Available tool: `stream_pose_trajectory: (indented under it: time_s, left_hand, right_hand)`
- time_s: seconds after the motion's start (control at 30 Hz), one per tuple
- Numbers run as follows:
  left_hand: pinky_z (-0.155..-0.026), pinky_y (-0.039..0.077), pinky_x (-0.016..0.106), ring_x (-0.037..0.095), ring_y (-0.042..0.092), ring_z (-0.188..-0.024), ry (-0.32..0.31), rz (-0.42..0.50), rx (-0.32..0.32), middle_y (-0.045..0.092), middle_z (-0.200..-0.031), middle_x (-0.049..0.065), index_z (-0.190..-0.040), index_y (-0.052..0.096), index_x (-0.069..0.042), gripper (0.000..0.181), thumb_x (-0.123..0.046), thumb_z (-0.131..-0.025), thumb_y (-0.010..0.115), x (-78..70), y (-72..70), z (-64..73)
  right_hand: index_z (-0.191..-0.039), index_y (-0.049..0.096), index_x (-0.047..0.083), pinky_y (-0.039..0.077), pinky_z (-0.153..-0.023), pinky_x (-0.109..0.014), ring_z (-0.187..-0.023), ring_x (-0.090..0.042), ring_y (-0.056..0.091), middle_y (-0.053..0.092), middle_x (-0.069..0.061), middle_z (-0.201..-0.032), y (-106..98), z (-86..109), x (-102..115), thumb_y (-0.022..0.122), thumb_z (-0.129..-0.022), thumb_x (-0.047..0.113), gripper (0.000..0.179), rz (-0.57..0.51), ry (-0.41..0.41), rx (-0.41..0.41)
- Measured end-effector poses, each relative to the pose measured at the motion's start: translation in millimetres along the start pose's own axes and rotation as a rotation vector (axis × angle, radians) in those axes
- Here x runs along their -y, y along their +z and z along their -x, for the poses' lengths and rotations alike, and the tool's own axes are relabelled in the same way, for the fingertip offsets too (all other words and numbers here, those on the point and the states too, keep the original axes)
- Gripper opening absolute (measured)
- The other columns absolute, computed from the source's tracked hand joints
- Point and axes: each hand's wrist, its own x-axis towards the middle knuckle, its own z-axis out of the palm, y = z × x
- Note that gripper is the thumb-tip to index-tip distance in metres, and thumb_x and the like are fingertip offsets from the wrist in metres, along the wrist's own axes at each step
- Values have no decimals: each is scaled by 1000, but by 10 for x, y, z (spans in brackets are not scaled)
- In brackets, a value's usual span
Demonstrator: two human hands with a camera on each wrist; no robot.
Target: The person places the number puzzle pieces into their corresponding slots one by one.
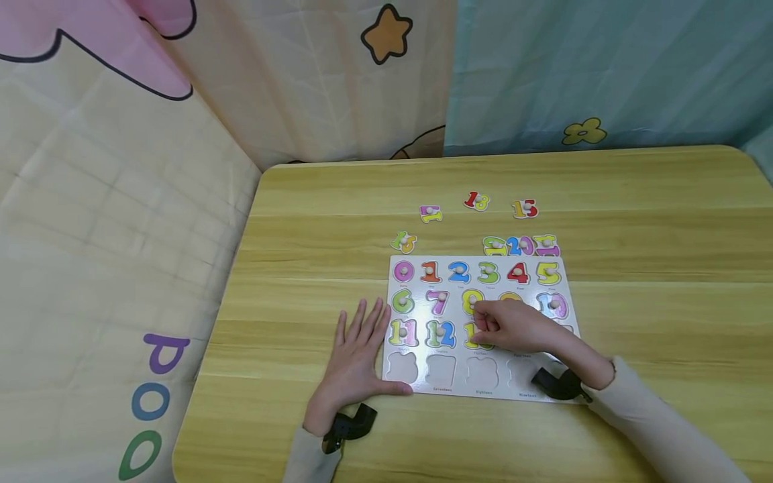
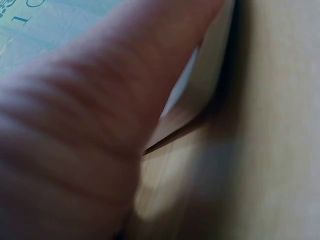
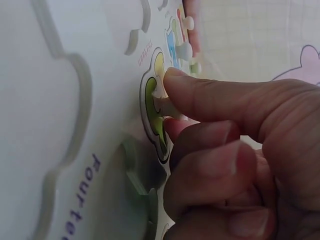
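A white wooden number board [image 1: 459, 389] with knobbed pieces lies on the table. My right hand [image 1: 513, 325] is over its middle, and its thumb and index finger pinch the knob of the yellow-and-green number 13 piece [image 3: 151, 102]. That piece sits at its recess in the third row, partly hidden by the fingers in the head view. My left hand [image 1: 356, 362] lies spread at the board's left edge, its thumb along the lower left corner. In the left wrist view the left thumb [image 2: 100, 90] crosses the board's edge. Numbers 11 [image 1: 403, 333] and 12 [image 1: 441, 333] fill neighbouring recesses.
Behind the board lie loose number pieces: 16 [image 1: 403, 242], a pink-and-yellow one [image 1: 431, 213], 18 [image 1: 477, 201] and 15 [image 1: 525, 208]. Near its far edge are 20 [image 1: 521, 246] and two upside-down pieces. Bottom-row recesses [image 1: 441, 371] are bare. Curtains [image 1: 326, 87] hang behind the table.
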Motion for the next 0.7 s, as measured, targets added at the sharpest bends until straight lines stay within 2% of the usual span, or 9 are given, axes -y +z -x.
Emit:
stream_pose_trajectory:
  time_s: [0.4, 0.6, 0.7]
  left_hand:
    - [-111, -8, 52, 29, -7, -143, 14, 10, -28, 1, -159, 3, -153, 8, -13, 131, -84, -57, 62, 5, 14, 6]
    - [-111, -8, 52, 29, -7, -143, 19, 4, -34, 1, -159, 3, -153, 8, -13, 131, -85, -57, 61, 13, 21, 9]
    - [-110, -9, 52, 29, -7, -143, 18, 0, -32, 1, -159, 3, -153, 7, -13, 131, -85, -57, 60, 18, 25, 7]
  right_hand:
    - [-79, 52, 15, 27, -49, -21, -51, -10, 42, 44, 6, -57, 19, 12, -17, 72, -86, 26, 24, -2, -8, 1]
    - [-79, 54, 16, 29, -49, -23, -53, -10, 42, 45, 7, -57, -16, 28, -40, 71, -86, 32, 24, 4, -7, 3]
    - [-78, 57, 17, 31, -50, -22, -54, -10, 43, 46, 7, -58, -65, 28, -87, 71, -85, 35, 23, -26, -27, 29]
